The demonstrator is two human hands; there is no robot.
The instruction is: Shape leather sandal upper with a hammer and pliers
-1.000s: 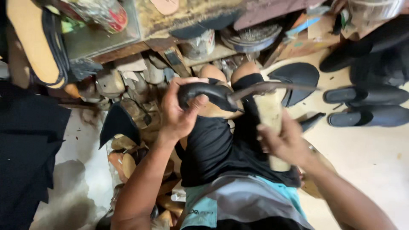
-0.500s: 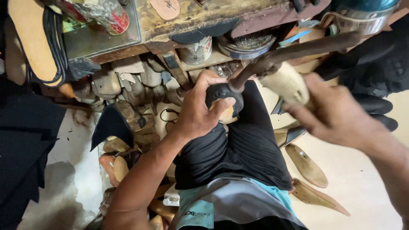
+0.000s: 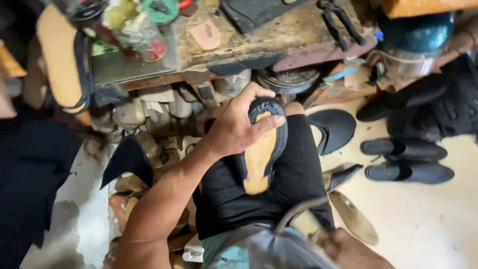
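My left hand [image 3: 231, 128] grips a black shoe [image 3: 261, 154] by its toe end and holds it sole-up on my knee, against black trousers. The shoe's tan insole faces me, with the black upper folded around its edge. My right hand [image 3: 348, 249] is low at the bottom edge, blurred, closed around the pale wooden handle of a hammer-like tool [image 3: 301, 216] whose dark curved metal head arcs over my thigh. The tool is apart from the shoe.
A worn workbench [image 3: 279, 42] crosses the top, with black pincers [image 3: 341, 22], pots and leather scraps. Wooden shoe lasts [image 3: 132, 114] are stacked under it. Two black shoes [image 3: 406, 159] lie on the floor at right, tan sole pieces [image 3: 354, 218] beside my leg.
My right hand has swung the tool down from near the bench to the bottom of the view. The shoe now lies sole-up along my thigh in my left hand.
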